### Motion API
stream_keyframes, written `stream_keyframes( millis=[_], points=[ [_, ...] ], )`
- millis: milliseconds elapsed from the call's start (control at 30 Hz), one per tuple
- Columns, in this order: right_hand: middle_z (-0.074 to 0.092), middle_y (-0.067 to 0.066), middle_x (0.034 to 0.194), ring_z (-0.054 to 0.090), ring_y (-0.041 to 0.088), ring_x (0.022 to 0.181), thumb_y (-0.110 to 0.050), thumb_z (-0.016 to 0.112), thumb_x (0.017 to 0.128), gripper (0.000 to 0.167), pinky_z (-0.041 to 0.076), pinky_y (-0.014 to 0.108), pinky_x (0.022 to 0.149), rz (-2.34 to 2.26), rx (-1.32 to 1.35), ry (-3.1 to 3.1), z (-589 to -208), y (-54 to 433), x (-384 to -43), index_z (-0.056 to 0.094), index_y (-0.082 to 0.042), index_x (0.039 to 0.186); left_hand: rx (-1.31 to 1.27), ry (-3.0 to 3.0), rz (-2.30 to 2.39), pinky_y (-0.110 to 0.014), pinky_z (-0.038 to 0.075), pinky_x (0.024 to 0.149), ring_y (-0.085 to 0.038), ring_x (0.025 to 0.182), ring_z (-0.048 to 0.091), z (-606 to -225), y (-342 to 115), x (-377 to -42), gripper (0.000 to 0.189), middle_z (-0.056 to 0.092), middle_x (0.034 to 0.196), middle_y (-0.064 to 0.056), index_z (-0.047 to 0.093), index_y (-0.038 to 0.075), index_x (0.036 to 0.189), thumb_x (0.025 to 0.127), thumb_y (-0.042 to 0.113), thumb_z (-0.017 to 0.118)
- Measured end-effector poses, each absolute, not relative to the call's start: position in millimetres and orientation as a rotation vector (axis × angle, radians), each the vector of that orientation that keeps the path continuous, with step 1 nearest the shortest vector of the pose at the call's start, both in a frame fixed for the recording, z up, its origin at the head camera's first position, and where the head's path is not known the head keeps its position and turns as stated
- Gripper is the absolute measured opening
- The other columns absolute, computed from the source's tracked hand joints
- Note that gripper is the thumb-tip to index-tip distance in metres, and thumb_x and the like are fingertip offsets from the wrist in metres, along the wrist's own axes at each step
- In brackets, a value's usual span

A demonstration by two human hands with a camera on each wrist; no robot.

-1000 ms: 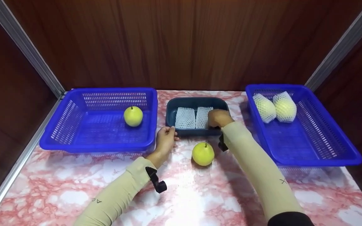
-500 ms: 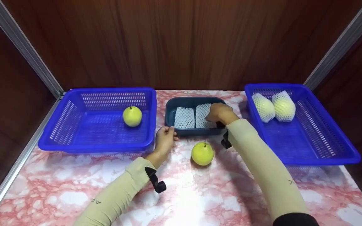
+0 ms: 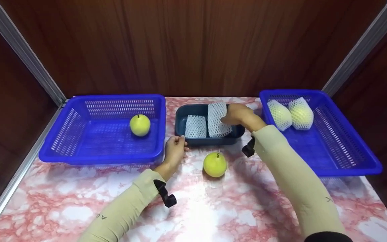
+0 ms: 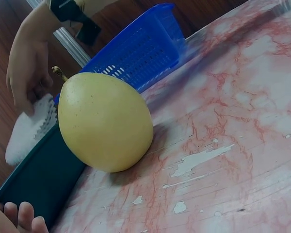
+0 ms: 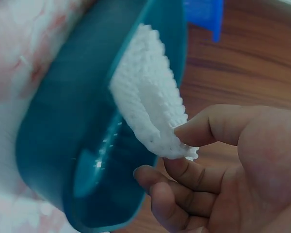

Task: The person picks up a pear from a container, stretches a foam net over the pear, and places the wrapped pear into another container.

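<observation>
Marbled red and white, the bench point(image 3: 193, 211) bears a round yellow pear point(image 3: 215, 165); at twelve o'clock from it, the right hand point(image 3: 239, 114) pinches a white foam-mesh sleeve point(image 3: 216, 117) leaning from a dark-teal plastic box point(image 3: 210, 141). The left hand point(image 3: 174, 151) touches the box's eight-o'clock corner, grip unclear.

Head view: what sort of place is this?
Probably a small indoor work booth: wood-grain panels meet at metal strips, and the marble-patterned table bears blue baskets and a dark tub of foam nets.
</observation>
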State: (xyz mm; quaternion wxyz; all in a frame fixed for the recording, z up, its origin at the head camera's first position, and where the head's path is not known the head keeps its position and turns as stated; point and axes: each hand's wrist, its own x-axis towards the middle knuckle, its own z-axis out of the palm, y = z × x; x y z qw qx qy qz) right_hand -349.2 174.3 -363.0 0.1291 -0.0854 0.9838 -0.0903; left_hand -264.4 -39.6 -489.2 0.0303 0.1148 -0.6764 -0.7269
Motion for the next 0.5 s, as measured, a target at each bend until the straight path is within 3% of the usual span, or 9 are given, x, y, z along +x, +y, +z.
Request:
stream_keyframes(
  millis=[133,267,500],
  points=[
    [0.057,0.007,0.078,0.053,0.024,0.076,-0.027,0.063,0.090,0.027,0.047,0.035,0.066,-0.312,-0.352,2.877,-355.2,180.7,-345.8,0.066,0.000,0.084,0.365,-2.079,-2.259,-0.021,0.046,0.044,-0.014,0.065,0.062,-489.8,-40.9,-263.9,0.019,0.062,0.088,-0.011,0.056,0.003,0.094,0.107,0.016,0.051],
    [0.044,-0.003,0.061,0.045,0.019,0.066,-0.023,0.064,0.087,0.030,0.037,0.029,0.057,-0.420,-0.447,2.907,-347.4,189.3,-340.5,0.055,-0.010,0.062,0.374,-2.058,-2.274,-0.020,0.044,0.043,-0.011,0.062,0.060,-491.0,-41.2,-264.0,0.019,0.061,0.084,-0.008,0.056,0.003,0.092,0.107,0.016,0.053],
    [0.042,-0.006,0.063,0.039,0.014,0.063,-0.019,0.064,0.088,0.030,0.031,0.028,0.055,-0.649,-0.473,2.925,-339.7,202.8,-329.4,0.051,-0.014,0.062,0.374,-2.047,-2.311,-0.019,0.043,0.042,-0.009,0.059,0.058,-491.9,-40.8,-263.2,0.023,0.061,0.082,-0.007,0.057,0.003,0.091,0.107,0.018,0.051]
  ],
)
